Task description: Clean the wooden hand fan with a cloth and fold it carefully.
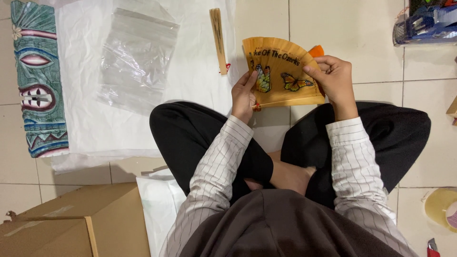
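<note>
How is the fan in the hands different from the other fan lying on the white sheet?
The held fan is spread partly open, showing painted butterflies; the closed fan is folded into a thin stick. The held fan is in the grip of the left hand and right hand; the closed fan lies untouched. Both look like tan wooden folding fans.

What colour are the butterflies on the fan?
Orange and black butterflies on the tan wooden fan, seen in the head view.
</note>
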